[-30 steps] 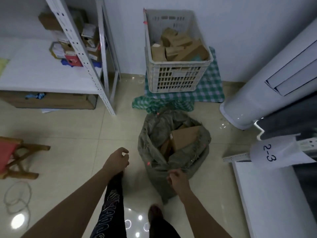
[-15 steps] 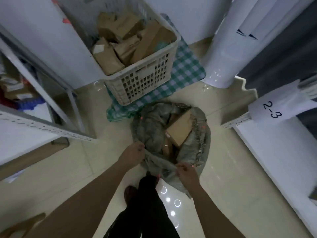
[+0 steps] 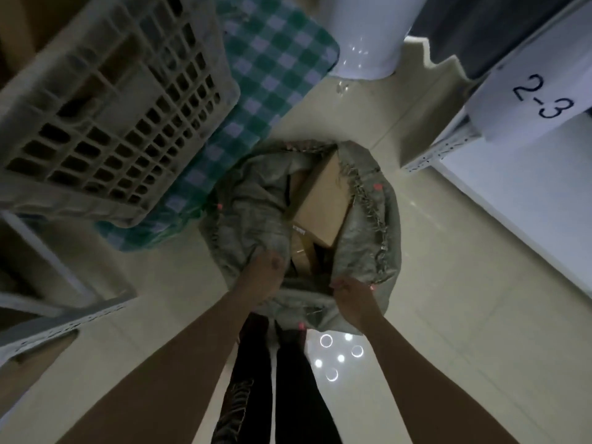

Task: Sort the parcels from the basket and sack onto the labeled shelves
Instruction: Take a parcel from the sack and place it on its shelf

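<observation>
The sack stands on the floor directly in front of the person's legs, its mouth facing up. Inside it a box lies tilted on top, with another box partly under it. The left hand is at the near left of the sack's rim, the right hand at the near right. Behind and left of the sack sits the basket, resting on a cloth that reaches the sack. To the right is a shelf with a label (marked 2-3) on its front edge. Another shelf is at the left.
</observation>
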A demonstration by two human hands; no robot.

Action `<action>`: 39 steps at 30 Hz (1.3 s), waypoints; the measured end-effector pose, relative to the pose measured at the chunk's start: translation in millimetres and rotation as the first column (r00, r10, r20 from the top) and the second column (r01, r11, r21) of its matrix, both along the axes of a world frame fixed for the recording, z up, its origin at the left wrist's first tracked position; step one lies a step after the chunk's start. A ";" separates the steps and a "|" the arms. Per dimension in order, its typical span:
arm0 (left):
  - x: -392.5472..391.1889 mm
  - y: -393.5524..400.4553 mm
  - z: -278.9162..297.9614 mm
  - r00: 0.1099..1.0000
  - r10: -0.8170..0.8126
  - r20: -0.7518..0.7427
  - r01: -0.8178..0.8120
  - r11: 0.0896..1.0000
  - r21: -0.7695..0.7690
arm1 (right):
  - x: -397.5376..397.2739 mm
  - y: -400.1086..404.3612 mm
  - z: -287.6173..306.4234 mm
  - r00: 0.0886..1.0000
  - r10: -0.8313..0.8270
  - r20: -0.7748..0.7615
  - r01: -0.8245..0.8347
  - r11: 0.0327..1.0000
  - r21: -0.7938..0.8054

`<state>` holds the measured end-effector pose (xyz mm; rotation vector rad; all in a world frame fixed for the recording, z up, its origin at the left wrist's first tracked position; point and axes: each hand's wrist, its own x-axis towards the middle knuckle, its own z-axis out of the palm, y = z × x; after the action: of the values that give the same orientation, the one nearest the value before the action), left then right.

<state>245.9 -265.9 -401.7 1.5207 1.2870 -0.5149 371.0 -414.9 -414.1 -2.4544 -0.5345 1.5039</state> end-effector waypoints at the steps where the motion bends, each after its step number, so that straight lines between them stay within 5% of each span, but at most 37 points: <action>1: 5.1 6.0 -17.0 1.000 -0.002 -0.012 0.002 1.000 0.003 | 4.8 3.4 -12.5 1.000 0.026 0.003 -0.026 1.000 -0.008; 10: 53.4 43.4 -111.0 0.997 -0.069 -0.038 0.070 0.998 0.005 | 50.2 38.4 -99.5 1.000 0.014 -0.003 -0.014 1.000 -0.006; 17: 96.0 52.9 -194.8 0.982 0.128 0.139 -0.133 0.991 0.027 | 70.5 58.7 -173.9 0.931 0.303 0.202 -0.302 0.953 -0.033; 22: 102.6 61.2 -238.0 0.963 0.221 0.153 -0.216 0.975 -0.046 | 70.3 67.9 -207.9 0.804 0.470 0.365 -0.486 0.872 -0.052; 39: 96.3 68.8 -272.5 0.835 0.512 0.199 -0.398 0.814 -0.424 | 57.6 64.2 -225.7 0.876 0.301 0.376 -0.385 0.907 0.172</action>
<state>342.2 -197.1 -674.2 0.8836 1.1808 -0.1731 428.5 -350.7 -639.8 -2.5222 -1.2072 1.0261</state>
